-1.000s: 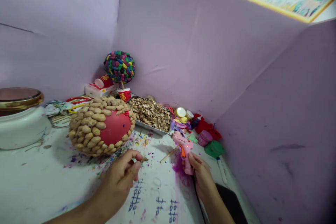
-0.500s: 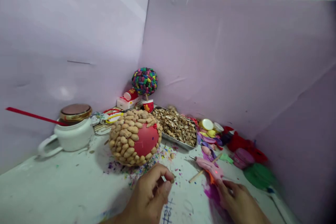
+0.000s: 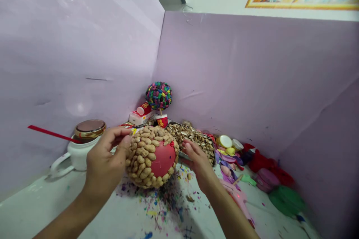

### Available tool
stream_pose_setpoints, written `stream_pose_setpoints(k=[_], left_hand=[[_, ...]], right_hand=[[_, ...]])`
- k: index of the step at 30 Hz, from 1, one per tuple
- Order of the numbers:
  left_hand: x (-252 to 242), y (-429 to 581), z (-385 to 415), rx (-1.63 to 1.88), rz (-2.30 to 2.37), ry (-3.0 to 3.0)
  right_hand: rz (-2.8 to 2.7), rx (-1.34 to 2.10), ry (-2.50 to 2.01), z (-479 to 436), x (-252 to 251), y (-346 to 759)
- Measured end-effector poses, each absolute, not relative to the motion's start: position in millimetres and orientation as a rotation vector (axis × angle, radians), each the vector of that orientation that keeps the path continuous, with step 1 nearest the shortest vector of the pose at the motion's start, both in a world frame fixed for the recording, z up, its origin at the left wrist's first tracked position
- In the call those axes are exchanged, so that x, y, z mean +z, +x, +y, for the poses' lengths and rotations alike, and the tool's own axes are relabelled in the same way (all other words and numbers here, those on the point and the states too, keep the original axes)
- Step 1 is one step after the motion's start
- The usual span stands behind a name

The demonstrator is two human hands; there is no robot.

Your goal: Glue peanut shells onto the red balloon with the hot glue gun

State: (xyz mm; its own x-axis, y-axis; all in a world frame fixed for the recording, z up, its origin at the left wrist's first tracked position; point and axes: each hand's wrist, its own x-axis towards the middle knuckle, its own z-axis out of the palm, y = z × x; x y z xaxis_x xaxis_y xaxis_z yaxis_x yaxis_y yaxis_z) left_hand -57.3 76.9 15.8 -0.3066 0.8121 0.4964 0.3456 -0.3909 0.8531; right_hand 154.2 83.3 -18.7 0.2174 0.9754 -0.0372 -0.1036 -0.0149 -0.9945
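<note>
A red balloon [image 3: 163, 160], covered with peanuts in their shells except for a bare patch facing front right, rests on the table. My left hand [image 3: 108, 153] is at its left side, thumb and fingers curled against the peanuts; some fingertips are hidden. On the opposite side my right hand [image 3: 196, 158] holds nothing, its fingers stretched out and apart, close to the balloon's right edge. Under my right forearm lies a pink glue gun [image 3: 238, 198] with a red light. A shell piece [image 3: 190, 198] sits on the table between the balloon and my right arm.
Behind stands a metal tray of shells [image 3: 193, 136]. A multicoloured ball [image 3: 159, 96] rises on a stick from a red cup [image 3: 162, 121]. At left is a white mug [image 3: 80, 155] under a round lid [image 3: 89, 129]. Balloons, tubs and green material [image 3: 286, 200] lie right. Coloured flecks litter the table.
Both hands have moved up to the balloon's sides. My right hand has let go of the glue gun. The shell piece has left my left hand and lies on the table. The view has tilted upward.
</note>
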Motion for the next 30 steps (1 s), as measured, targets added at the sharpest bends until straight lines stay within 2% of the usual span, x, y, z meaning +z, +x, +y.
stream_pose_setpoints(k=[9, 16, 19, 22, 25, 30], left_hand=[[-23, -70, 121, 1.678, 1.168, 1.055], [-23, -55, 133, 1.586, 0.963, 0.996], [-22, -52, 132, 1.617, 0.993, 1.053], [-14, -57, 116, 1.705, 1.109, 1.262], [-4, -58, 89, 1.798, 1.271, 1.763], [-2, -44, 60, 1.882, 1.280, 2.154]], right_hand=[[-0.972, 1.400, -1.112, 81, -28, 130], [-0.997, 0.924, -1.325, 45, -41, 124], [-0.969, 0.820, -1.433, 40, -45, 123], [-0.910, 0.811, -1.499, 40, -47, 124], [-0.910, 0.810, -1.518, 40, -48, 125], [-0.927, 0.819, -1.514, 37, -50, 126]])
